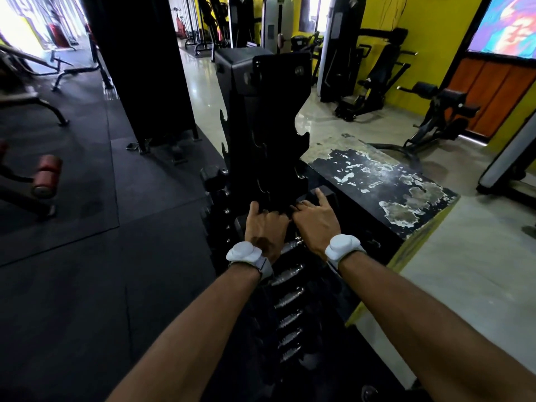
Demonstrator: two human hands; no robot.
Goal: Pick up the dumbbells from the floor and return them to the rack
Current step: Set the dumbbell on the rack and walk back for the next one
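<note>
A tall black dumbbell rack (269, 111) with notched cradles stands right in front of me. Both hands hold one black dumbbell (330, 197) against the rack at a middle cradle. My left hand (264, 226) curls over the left part of its handle, thumb raised. My right hand (316, 220) grips the right part, one finger stretched onto the dumbbell's right head. The handle itself is hidden under my fingers. Below my wrists, several stored dumbbells (290, 297) show their chrome handles in the lower cradles.
A worn black platform (377, 175) with a yellow edge sits close on the rack's right. A black pillar (145, 68) rises at the left rear. A bench with a red roller pad (46, 175) stands on the dark rubber mat at left. Exercise machines (377, 82) line the yellow wall.
</note>
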